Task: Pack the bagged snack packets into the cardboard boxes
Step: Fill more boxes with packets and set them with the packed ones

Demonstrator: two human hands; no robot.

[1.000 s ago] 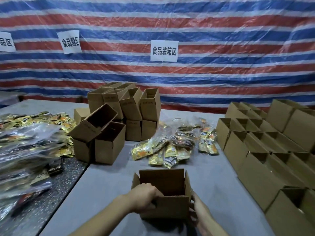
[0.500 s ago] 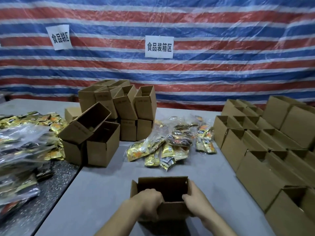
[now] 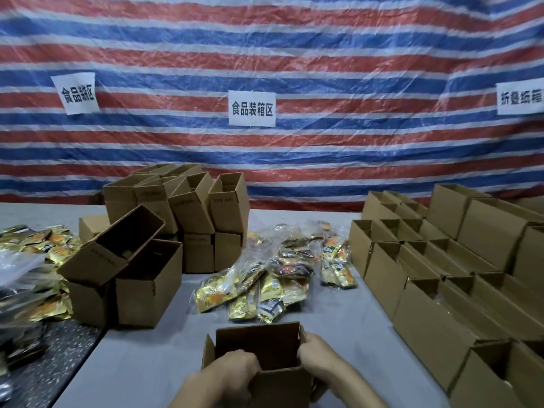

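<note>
Nearest the camera, an open cardboard box (image 3: 259, 346) stood upright on the grey table (image 3: 147, 363), its top flaps raised. The left hand (image 3: 232, 371) gripped the box's near wall, fingers curled over the rim and into the opening. The right hand (image 3: 319, 356) gripped the right wall at its near corner, fingers curled round that edge; the fingertips were hidden inside.

Just beyond the box, apart from it, lay a loose heap of bagged snack packets (image 3: 265, 284), gold and dark wrappers in clear plastic. To the left of the heap stood a cluster of empty boxes (image 3: 147, 278), one of them tilted on top of two others, with a taller stack (image 3: 203, 213) behind. Further left, on a dark speckled surface (image 3: 44, 372), more bagged packets (image 3: 38, 260) were piled.

Along the right side ran rows of open boxes (image 3: 441, 275), set close together.

Behind the table hung a red, white and blue striped tarp (image 3: 265, 54) under clear film, carrying three white paper signs (image 3: 252, 108) with printed characters.
</note>
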